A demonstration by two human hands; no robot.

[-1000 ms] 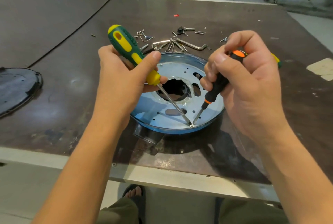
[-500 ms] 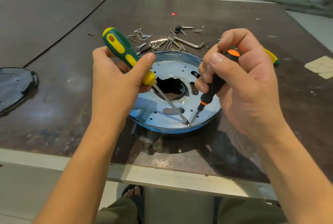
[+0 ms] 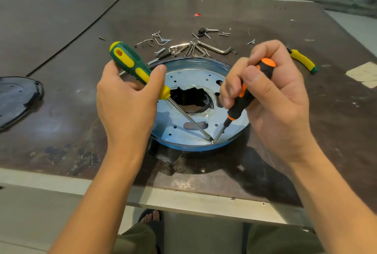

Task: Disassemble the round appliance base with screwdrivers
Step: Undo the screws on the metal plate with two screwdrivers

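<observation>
The round appliance base (image 3: 179,82) lies on the brown table, a blue-rimmed metal disc with a jagged dark hole in its middle. My left hand (image 3: 126,104) grips a green-and-yellow screwdriver (image 3: 134,65), its shaft slanting down to the disc's near rim. My right hand (image 3: 273,98) holds a black-and-orange screwdriver (image 3: 242,100) pointing steeply down. Both tips meet at a small screw (image 3: 213,141) near the front edge of the disc.
Loose screws, bolts and hex keys (image 3: 193,46) lie just behind the base. A third yellow-green screwdriver (image 3: 303,60) lies at the right. A dark round cover (image 3: 16,100) sits at the left edge. The table's front edge (image 3: 183,198) is close to me.
Both hands hold the same grips; both screwdriver tips stay on the same screw. The view shifted slightly.
</observation>
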